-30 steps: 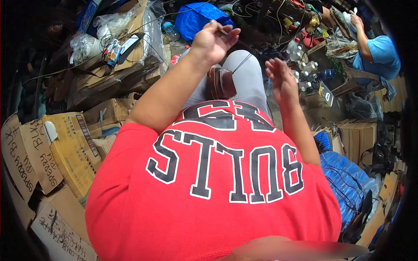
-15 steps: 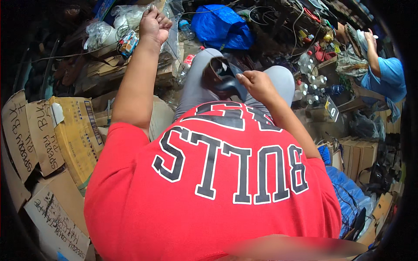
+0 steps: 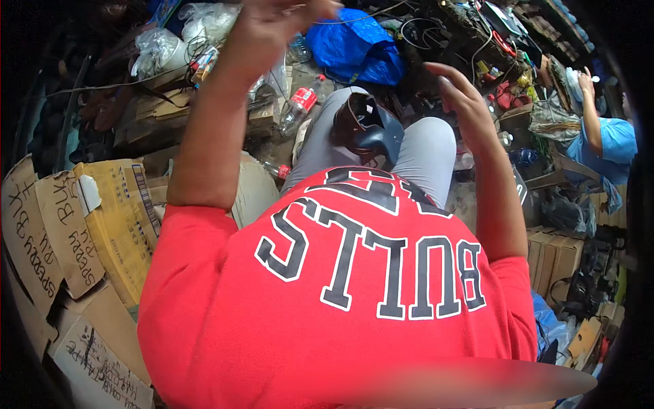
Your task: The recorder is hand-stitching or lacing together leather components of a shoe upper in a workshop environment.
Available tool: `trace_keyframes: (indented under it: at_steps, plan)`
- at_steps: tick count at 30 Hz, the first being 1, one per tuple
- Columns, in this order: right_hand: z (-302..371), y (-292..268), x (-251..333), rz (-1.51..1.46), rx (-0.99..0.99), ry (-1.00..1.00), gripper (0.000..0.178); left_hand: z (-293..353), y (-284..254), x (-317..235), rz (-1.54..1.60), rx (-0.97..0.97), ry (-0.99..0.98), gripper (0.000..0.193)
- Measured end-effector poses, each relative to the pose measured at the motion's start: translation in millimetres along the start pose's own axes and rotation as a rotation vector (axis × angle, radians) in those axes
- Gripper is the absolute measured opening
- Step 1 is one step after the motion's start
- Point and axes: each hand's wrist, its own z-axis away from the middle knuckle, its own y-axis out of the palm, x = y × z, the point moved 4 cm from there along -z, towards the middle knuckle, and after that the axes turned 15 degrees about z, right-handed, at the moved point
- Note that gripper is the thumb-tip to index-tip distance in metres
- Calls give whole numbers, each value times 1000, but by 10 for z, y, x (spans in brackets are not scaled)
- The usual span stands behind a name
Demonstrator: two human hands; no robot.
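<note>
Between my knees sits a dark shoe upper (image 3: 371,129), navy outside with a brown inner side showing at its opening. Neither hand touches it. My left hand (image 3: 286,17) is raised at the top edge, partly cut off and smeared by motion, so its hold is unclear. On the other side, my right hand (image 3: 466,102) hangs in the air beyond my right knee, index finger stretched out and thumb apart, nothing visible in it. Grey trousers (image 3: 429,153) cover the thighs around the upper.
A crumpled blue plastic sheet (image 3: 357,51) lies ahead. Red-labelled plastic bottles (image 3: 303,101) stand left of my knees. Cardboard boxes (image 3: 112,218) crowd my left side, with more stacked cardboard (image 3: 555,255) at right. A person in a blue shirt (image 3: 613,140) works at far right.
My right hand has left the shoe upper and moved up and right, its fingers opening out. My left hand has swung up and to the right. The upper stays between my knees.
</note>
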Motion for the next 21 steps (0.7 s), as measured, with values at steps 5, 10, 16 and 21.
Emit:
trace_keyframes:
  at_steps: [5, 10, 16, 21]
  plan:
    - [-215, 340, 702, 93, 235, -217, 26, -491, 635, 20, -136, 146, 201, 8]
    - [-311, 172, 681, -341, 308, -116, 33, -373, 733, 644, 588, 150, -268, 27]
    - [-300, -12, 307, -685, 388, 1, 25, 304, 1155, 1165, 761, 360, -794, 43]
    - [-187, -314, 154, 21, 258, 155, 22, 207, 1191, 1311, 703, 290, -802, 21]
